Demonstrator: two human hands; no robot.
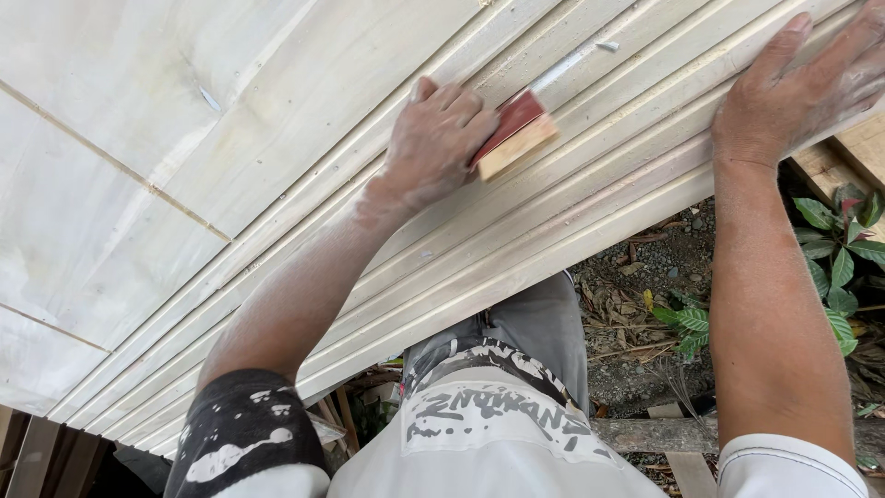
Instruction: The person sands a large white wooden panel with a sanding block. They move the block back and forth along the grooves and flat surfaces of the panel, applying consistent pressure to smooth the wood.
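A large pale wooden panel (230, 138) with several grooved mouldings along its near edge fills most of the view. My left hand (433, 138), dusted white, grips a small wooden block wrapped in red sandpaper (516, 134) and presses it onto the grooved mouldings. My right hand (802, 78) lies flat with fingers spread on the panel's near edge at the upper right, holding nothing.
Below the panel edge lies bare ground with gravel and dry leaves (645, 277). Green leafy plants (843, 249) grow at the right. A wooden beam (645, 433) lies near my legs, and timber pieces (857, 152) sit under the panel at the right.
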